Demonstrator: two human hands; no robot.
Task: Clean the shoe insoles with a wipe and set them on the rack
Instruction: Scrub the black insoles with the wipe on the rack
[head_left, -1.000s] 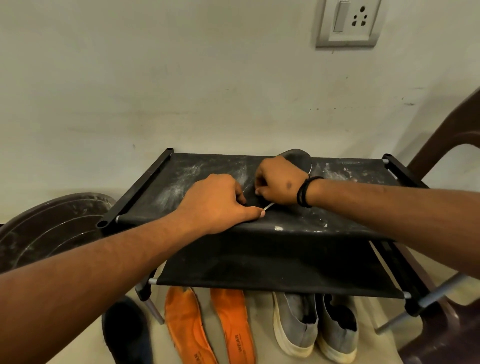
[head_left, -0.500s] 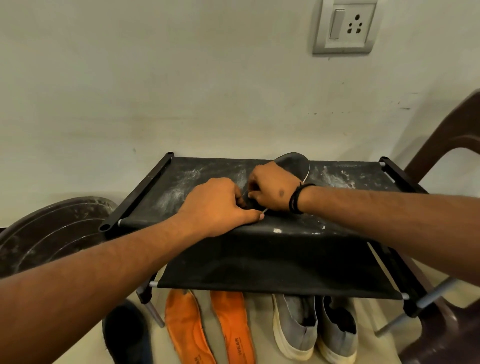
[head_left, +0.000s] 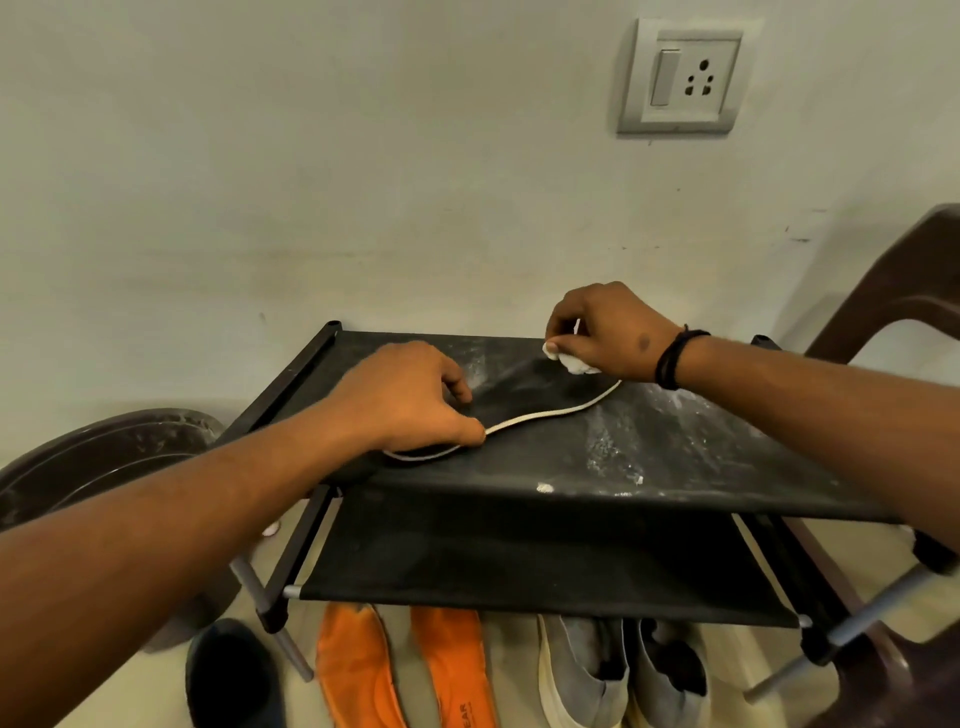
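Hands press curved dark insole.

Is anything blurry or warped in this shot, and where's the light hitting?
Head view: the left hand and its forearm show slight motion blur; the wall socket and right hand look sharper. Wide-angle warp bends the rack edges. Soft, even light, no glare; the lower shelf sits in shadow.

We see a black rack streaked with white dust, on it a black insole edged in cream; a white wipe; below the rack, two orange insoles and grey shoes with cream soles.
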